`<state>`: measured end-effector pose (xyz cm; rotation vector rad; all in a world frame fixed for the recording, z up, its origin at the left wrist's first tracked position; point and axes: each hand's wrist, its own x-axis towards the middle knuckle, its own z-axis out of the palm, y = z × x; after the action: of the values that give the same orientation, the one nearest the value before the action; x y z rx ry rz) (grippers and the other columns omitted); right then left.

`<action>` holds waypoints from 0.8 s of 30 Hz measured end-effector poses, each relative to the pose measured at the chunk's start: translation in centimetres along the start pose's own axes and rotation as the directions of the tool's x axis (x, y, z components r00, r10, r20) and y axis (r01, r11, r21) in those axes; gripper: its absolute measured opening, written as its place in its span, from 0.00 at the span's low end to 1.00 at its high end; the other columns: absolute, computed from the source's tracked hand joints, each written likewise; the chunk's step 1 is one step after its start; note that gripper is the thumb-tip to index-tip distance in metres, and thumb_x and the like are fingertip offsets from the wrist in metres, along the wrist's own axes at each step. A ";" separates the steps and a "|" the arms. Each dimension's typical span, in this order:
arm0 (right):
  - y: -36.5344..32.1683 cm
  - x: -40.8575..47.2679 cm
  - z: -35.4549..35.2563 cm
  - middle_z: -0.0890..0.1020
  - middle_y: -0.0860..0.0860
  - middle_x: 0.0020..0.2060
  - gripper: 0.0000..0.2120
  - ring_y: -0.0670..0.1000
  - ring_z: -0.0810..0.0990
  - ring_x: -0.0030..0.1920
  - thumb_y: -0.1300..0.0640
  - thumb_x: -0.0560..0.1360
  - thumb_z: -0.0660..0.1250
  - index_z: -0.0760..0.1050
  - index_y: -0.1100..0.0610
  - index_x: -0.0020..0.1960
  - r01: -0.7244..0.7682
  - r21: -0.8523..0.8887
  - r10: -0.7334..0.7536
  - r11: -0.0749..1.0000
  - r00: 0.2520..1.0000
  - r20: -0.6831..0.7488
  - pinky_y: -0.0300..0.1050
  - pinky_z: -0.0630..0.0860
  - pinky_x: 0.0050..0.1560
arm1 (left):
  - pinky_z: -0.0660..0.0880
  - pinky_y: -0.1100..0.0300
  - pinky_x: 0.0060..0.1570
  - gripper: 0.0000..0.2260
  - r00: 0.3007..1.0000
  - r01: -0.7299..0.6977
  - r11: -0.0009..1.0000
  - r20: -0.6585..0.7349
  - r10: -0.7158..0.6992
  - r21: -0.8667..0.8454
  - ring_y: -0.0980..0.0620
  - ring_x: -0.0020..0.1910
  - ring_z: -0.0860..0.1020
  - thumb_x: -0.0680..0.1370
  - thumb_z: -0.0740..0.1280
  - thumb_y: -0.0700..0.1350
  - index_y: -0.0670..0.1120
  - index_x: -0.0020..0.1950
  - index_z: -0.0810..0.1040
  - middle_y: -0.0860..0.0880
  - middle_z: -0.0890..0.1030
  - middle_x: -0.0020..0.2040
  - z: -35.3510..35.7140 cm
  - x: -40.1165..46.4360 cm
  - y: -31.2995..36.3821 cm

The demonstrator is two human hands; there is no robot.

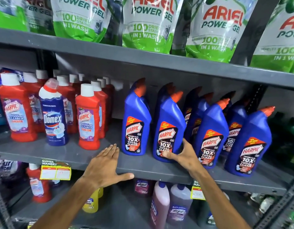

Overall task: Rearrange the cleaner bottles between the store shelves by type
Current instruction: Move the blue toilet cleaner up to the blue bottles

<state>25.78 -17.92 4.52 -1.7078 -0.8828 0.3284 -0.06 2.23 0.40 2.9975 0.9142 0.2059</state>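
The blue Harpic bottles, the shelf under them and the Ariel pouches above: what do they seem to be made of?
Blue Harpic bottles: apparently moulded plastic, glossy, with soft highlights on their shoulders and printed labels.
Shelf: probably painted metal, matte grey, with a thin folded front edge.
Ariel pouches: flexible plastic film, shiny, creased and reflecting light.

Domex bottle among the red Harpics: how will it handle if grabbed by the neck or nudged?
The Domex bottle is tall on a small base, so it probably tips if pushed high. Its glossy sleeve looks slippery. The waist under the cap seems a safer grip. Red Harpic bottles crowd it, so a topple may knock them.
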 end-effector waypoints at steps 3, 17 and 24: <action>0.8 -0.1 0.3 0.88 0.46 0.55 0.37 0.39 0.86 0.52 0.57 0.60 0.88 0.77 0.54 0.66 -0.002 -0.019 0.002 1.000 1.000 0.010 0.32 0.81 0.48 | 0.45 0.54 0.82 0.63 1.000 0.004 1.000 -0.001 -0.004 -0.003 0.49 0.85 0.46 0.66 0.46 0.88 0.43 0.86 0.43 0.45 0.45 0.87 0.0 0.0 0.0; 0.9 0.9 0.4 0.89 0.48 0.56 0.35 0.48 0.87 0.57 0.57 0.63 0.87 0.77 0.53 0.66 -0.016 0.007 0.015 1.000 0.997 0.073 0.52 0.82 0.64 | 0.41 0.58 0.76 0.61 1.000 0.011 1.000 0.016 -0.011 0.006 0.50 0.85 0.46 0.68 0.50 0.86 0.43 0.86 0.43 0.46 0.45 0.87 -0.9 -0.3 0.7; 0.6 0.7 0.6 0.89 0.46 0.55 0.35 0.45 0.87 0.56 0.56 0.63 0.87 0.77 0.52 0.66 -0.031 -0.018 0.032 0.999 0.997 0.072 0.53 0.82 0.66 | 0.44 0.56 0.79 0.62 1.000 -0.005 1.000 0.019 0.005 -0.002 0.49 0.85 0.47 0.68 0.48 0.87 0.42 0.86 0.43 0.45 0.46 0.87 -0.9 -0.4 0.6</action>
<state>26.08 -17.09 3.95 -1.7358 -0.9150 0.4073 -0.15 1.50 1.27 2.9953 0.9039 0.1770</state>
